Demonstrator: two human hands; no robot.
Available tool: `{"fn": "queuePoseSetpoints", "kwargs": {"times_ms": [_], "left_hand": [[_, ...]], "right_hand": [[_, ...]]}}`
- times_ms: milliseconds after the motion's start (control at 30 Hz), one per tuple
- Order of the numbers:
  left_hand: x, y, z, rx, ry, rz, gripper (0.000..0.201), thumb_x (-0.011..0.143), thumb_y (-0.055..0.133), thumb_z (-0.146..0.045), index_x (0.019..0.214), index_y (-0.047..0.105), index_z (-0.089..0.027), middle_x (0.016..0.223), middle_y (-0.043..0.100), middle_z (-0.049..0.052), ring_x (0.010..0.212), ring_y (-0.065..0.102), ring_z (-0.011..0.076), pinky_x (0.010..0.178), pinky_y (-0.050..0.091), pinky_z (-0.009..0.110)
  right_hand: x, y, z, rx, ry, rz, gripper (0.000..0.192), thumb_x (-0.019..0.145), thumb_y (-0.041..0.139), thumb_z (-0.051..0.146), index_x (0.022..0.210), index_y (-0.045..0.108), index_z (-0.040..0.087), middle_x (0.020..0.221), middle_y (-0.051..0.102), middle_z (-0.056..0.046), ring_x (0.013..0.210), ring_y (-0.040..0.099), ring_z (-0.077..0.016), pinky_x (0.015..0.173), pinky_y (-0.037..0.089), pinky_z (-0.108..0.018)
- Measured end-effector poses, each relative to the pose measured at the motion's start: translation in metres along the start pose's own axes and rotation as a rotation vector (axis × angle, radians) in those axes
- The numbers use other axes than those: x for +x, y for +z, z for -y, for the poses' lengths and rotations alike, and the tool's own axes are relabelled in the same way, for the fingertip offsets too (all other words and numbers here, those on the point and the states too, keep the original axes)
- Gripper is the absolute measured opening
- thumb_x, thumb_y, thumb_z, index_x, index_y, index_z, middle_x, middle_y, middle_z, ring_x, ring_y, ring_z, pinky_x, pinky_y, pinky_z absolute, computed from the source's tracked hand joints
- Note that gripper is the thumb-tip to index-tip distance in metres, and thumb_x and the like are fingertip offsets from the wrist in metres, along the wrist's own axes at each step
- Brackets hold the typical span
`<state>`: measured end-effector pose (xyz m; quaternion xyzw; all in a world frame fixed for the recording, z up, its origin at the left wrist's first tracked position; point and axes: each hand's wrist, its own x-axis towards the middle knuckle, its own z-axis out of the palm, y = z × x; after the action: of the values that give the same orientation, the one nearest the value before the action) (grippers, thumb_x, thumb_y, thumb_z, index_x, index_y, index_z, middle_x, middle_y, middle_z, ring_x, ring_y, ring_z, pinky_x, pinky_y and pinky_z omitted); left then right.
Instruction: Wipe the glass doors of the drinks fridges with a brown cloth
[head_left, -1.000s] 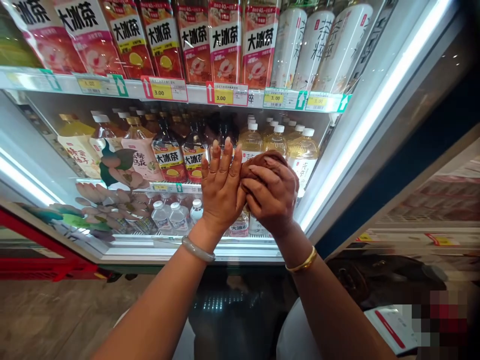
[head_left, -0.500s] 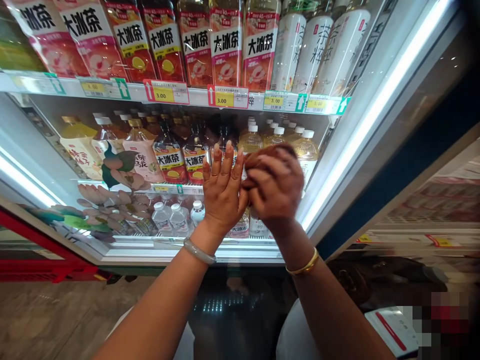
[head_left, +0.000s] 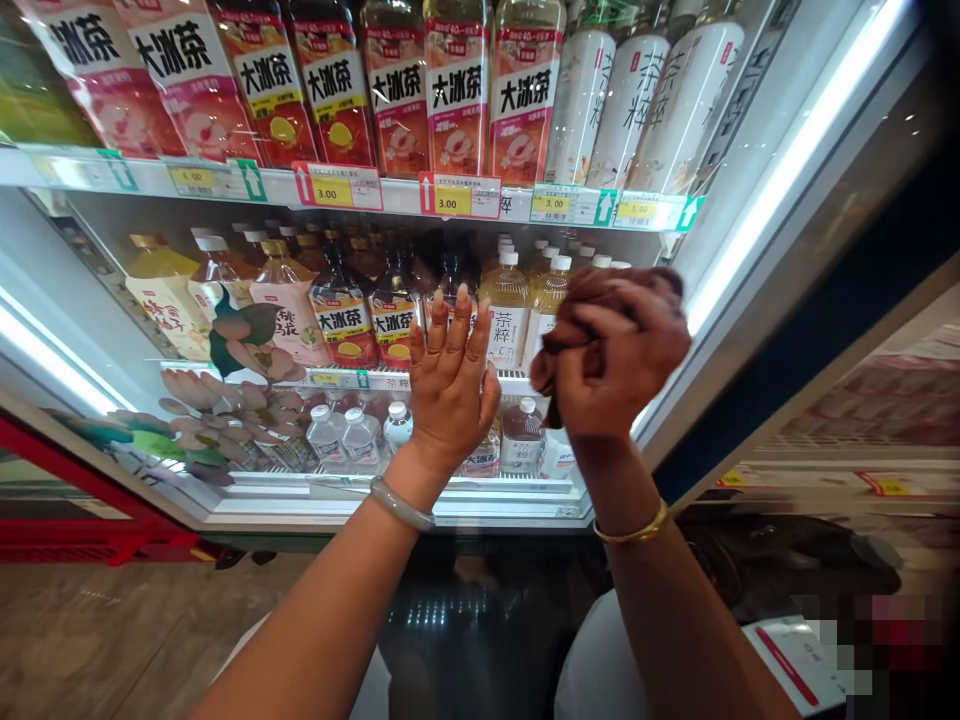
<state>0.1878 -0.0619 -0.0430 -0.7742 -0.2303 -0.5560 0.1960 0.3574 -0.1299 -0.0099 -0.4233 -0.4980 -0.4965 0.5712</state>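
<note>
- Cooler's glass door (head_left: 112, 330) is shut; behind it the upper shelf (head_left: 420, 190) carries iced-tea bottles (head_left: 457, 90) with price tags along its front edge.
- Middle shelf holds more bottles, dark ones (head_left: 341, 315) centre, pale ones (head_left: 506, 300) toward the right; small water bottles (head_left: 345, 435) sit on the bottom shelf.
- I see my left hand (head_left: 450, 385) spread flat, fingers together, palm against the glass mid-door.
- My right hand (head_left: 611, 355) is fisted around a brown cloth (head_left: 600, 290), near the door's right edge by the lit frame strip (head_left: 757, 210).
- Cloth sits just right of the left hand, apart from it; whether it touches the glass I can't tell.
</note>
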Motion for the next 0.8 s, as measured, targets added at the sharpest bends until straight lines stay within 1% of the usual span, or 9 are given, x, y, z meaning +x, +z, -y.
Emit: {"fn": "queuePoseSetpoints", "kwargs": {"times_ms": [100,167,267,367,433,533,667,733,800], "left_hand": [[0.0,0.0,0.002,-0.016,-0.002,0.013,0.078,0.099,0.048,-0.024,0.169,0.013,-0.023,0.176,0.009,0.006,0.165,0.005,0.0264,0.136,0.002,0.051],[0.0,-0.001,0.003,-0.016,0.009,0.013,0.077,0.1,0.047,-0.026,0.169,0.012,-0.022,0.176,0.01,0.006,0.165,0.005,0.0257,0.136,0.001,0.05],[0.0,-0.002,0.003,-0.016,0.017,0.014,0.078,0.1,0.046,-0.023,0.169,0.01,-0.023,0.176,0.009,0.006,0.165,0.004,0.0245,0.136,0.002,0.05],[0.001,-0.002,0.002,-0.04,0.007,0.012,0.079,0.1,0.046,-0.021,0.169,0.008,-0.026,0.176,0.009,0.004,0.165,0.004,0.0252,0.136,0.002,0.05],[0.0,-0.001,0.001,-0.046,-0.002,0.006,0.078,0.1,0.046,-0.021,0.169,0.009,-0.026,0.176,0.009,0.003,0.165,0.005,0.0257,0.136,0.002,0.051],[0.0,0.001,0.001,-0.017,-0.003,-0.006,0.078,0.1,0.047,-0.022,0.169,0.012,-0.025,0.176,0.009,0.003,0.165,0.006,0.0253,0.136,0.002,0.05],[0.0,0.0,0.004,-0.026,0.005,0.007,0.077,0.099,0.044,-0.021,0.169,0.011,-0.023,0.176,0.01,0.004,0.165,0.004,0.0233,0.137,0.003,0.048],[0.0,-0.002,0.005,-0.044,0.008,0.017,0.077,0.1,0.043,-0.021,0.17,0.01,-0.024,0.176,0.011,0.005,0.165,0.005,0.0232,0.137,0.002,0.048],[0.0,-0.003,0.005,-0.036,0.007,0.019,0.078,0.1,0.044,-0.023,0.17,0.009,-0.024,0.176,0.012,0.005,0.165,0.006,0.0237,0.137,0.002,0.049]], "right_hand": [[-0.016,0.006,0.028,0.044,-0.123,0.126,0.019,0.091,0.063,0.027,0.107,0.072,0.03,0.126,0.071,-0.002,0.133,0.058,-0.0273,0.116,0.048,-0.051],[-0.019,0.005,0.03,0.064,-0.172,0.152,0.019,0.092,0.064,0.028,0.109,0.072,0.031,0.125,0.072,0.0,0.133,0.058,-0.0256,0.119,0.046,-0.05],[-0.008,-0.002,0.004,0.038,-0.152,0.132,0.023,0.09,0.066,0.028,0.111,0.072,0.03,0.126,0.071,-0.003,0.131,0.058,-0.0288,0.119,0.043,-0.056],[0.007,-0.007,-0.025,-0.045,-0.071,0.001,0.026,0.083,0.07,0.025,0.109,0.074,0.026,0.126,0.069,-0.009,0.126,0.061,-0.0339,0.112,0.046,-0.059],[0.01,-0.006,-0.029,-0.082,-0.005,-0.067,0.027,0.081,0.069,0.022,0.107,0.074,0.023,0.126,0.068,-0.011,0.123,0.062,-0.0345,0.111,0.047,-0.059],[-0.003,0.002,-0.004,-0.061,0.01,-0.032,0.025,0.084,0.064,0.022,0.107,0.073,0.024,0.128,0.068,-0.008,0.128,0.06,-0.0327,0.114,0.047,-0.057],[-0.029,0.011,0.038,0.036,-0.148,0.099,0.017,0.092,0.067,0.028,0.107,0.073,0.029,0.123,0.073,-0.002,0.132,0.058,-0.0263,0.115,0.05,-0.049],[-0.031,0.01,0.041,0.055,-0.194,0.124,0.015,0.093,0.067,0.029,0.107,0.073,0.029,0.121,0.074,0.0,0.131,0.059,-0.025,0.117,0.049,-0.049],[-0.022,0.005,0.026,0.058,-0.194,0.144,0.016,0.094,0.065,0.03,0.108,0.073,0.03,0.123,0.074,-0.001,0.13,0.06,-0.0262,0.117,0.048,-0.051]]}}
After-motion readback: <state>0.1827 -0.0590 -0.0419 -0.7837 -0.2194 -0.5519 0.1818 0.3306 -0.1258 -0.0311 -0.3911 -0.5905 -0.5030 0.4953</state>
